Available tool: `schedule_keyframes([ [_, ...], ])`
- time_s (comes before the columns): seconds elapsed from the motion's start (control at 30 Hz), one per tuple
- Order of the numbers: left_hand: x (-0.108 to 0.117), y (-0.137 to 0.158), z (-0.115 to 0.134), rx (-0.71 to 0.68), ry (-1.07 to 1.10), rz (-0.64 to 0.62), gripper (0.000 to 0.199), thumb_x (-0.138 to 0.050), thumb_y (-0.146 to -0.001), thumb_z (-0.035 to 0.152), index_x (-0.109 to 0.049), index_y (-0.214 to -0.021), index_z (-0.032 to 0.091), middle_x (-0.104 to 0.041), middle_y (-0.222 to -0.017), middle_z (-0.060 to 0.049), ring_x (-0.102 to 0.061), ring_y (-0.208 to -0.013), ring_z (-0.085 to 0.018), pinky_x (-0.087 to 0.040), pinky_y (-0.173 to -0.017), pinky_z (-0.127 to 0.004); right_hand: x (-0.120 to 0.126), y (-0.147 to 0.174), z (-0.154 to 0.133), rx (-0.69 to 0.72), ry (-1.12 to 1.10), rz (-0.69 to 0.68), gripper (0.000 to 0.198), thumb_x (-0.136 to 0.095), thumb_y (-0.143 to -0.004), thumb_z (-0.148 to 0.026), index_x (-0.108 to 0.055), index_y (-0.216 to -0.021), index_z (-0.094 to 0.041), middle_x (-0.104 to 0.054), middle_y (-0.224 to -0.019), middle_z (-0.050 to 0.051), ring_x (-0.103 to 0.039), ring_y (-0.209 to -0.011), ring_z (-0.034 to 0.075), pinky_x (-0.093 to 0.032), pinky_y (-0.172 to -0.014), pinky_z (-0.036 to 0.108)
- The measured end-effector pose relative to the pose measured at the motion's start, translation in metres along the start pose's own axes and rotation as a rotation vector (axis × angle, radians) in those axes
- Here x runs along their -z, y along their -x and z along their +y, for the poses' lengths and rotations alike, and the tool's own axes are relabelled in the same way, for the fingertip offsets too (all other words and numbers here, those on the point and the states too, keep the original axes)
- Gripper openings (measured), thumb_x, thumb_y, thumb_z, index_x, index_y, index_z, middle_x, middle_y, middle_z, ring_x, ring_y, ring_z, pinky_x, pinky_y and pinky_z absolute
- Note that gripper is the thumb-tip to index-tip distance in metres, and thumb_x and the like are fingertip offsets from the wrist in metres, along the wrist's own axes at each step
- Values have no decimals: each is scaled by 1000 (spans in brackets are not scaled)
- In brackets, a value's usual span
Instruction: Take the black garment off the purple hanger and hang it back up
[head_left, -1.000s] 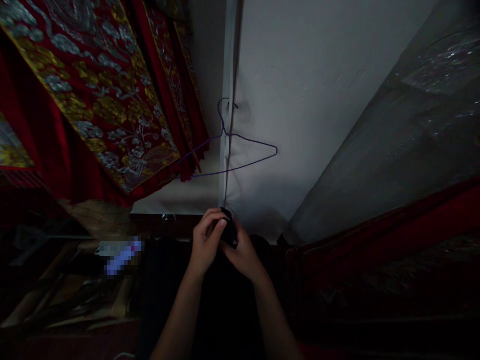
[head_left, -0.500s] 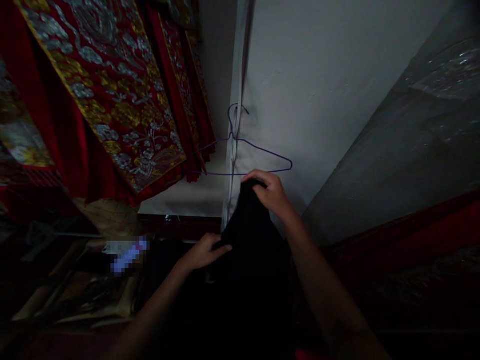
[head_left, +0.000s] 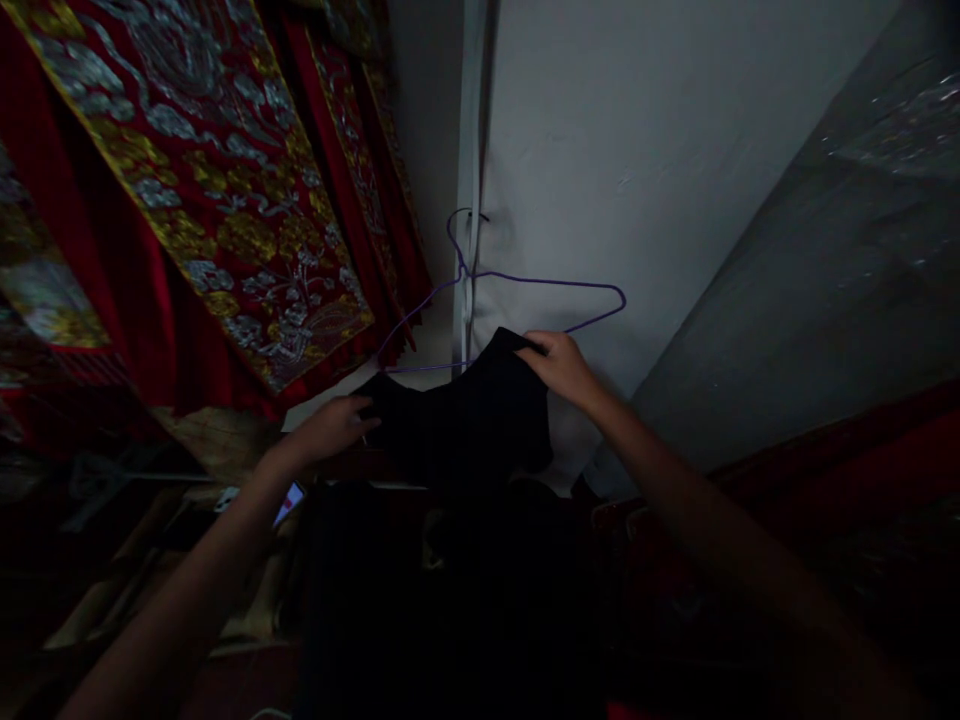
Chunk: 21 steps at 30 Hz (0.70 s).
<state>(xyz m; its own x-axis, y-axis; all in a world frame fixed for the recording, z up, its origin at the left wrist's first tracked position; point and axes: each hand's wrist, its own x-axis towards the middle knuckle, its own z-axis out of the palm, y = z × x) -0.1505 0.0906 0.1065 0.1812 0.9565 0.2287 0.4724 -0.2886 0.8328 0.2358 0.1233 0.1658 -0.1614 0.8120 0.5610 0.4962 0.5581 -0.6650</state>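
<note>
A black garment (head_left: 465,430) is stretched between my two hands; its exact kind is hard to make out in the dim light. My left hand (head_left: 337,425) pinches its left upper corner. On the other side my right hand (head_left: 559,365) grips the upper right part, thumb below the edge. Just behind the cloth a purple wire hanger (head_left: 547,280) hangs by its hook from a white vertical strip (head_left: 470,130) on the wall. The hanger is tilted, and its lower bar is partly hidden by the garment and my right hand.
Red embroidered cloths (head_left: 247,230) with gold and silver patterns hang at the left. Clear plastic sheeting (head_left: 847,250) covers something on the right. Below my left forearm lie a lit phone (head_left: 289,502) and a wooden frame-like object (head_left: 262,600).
My left hand has moved up and left, spreading the garment's upper edge wide. The right hand has shifted slightly right. The hanger has tilted, its right end rising.
</note>
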Motion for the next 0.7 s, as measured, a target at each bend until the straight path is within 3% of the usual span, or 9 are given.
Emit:
schedule_keyframes([
  [0.13, 15, -32, 36, -187, -220, 29, 18, -76, -74, 37, -69, -69, 21, -66, -74, -4, -57, -71, -22, -41, -70, -29, 7, 0, -11, -45, -42, -50, 28, -60, -79, -35, -53, -56, -19, -44, -55, -4, -42, -56, 12, -27, -55, 26],
  [0.23, 15, -45, 51, -230, -305, 18, 25, -65, -82, 43, -65, -70, 21, -63, -70, -3, -54, -66, -20, -39, -66, -29, 6, 1, -12, -37, -43, -29, 27, -59, -79, -33, -53, -56, -19, -44, -55, -4, -42, -57, 12, -28, -55, 26],
  [0.33, 13, -46, 45, -60, -276, -118, 32, -70, -78, 47, -63, -60, 22, -60, -59, -2, -50, -56, -18, -35, -57, -29, 6, 1, -10, -36, -12, 18, 29, -59, -79, -32, -51, -55, -20, -43, -55, -4, -41, -57, 12, -27, -54, 26],
  [0.43, 12, -40, 31, 236, -98, -339, 33, -84, -63, 41, -60, -49, 22, -55, -48, -1, -47, -46, -16, -31, -48, -28, 5, 2, -8, -52, -13, -4, 32, -60, -80, -34, -50, -53, -20, -42, -54, -4, -41, -56, 12, -26, -53, 26],
  [0.5, 14, -36, 26, 332, 4, -394, 33, -89, -56, 37, -60, -46, 23, -55, -47, 0, -46, -44, -16, -30, -45, -27, 4, 1, -7, -64, -17, -17, 33, -61, -80, -34, -49, -52, -20, -41, -53, -4, -40, -56, 12, -26, -53, 26],
  [0.7, 32, -43, 52, 135, -165, -243, 40, -76, -69, 50, -60, -49, 20, -50, -50, 0, -40, -48, -13, -29, -48, -27, 1, 2, -4, -58, -14, 4, 33, -60, -80, -36, -50, -53, -19, -42, -54, -3, -40, -56, 12, -26, -53, 26],
])
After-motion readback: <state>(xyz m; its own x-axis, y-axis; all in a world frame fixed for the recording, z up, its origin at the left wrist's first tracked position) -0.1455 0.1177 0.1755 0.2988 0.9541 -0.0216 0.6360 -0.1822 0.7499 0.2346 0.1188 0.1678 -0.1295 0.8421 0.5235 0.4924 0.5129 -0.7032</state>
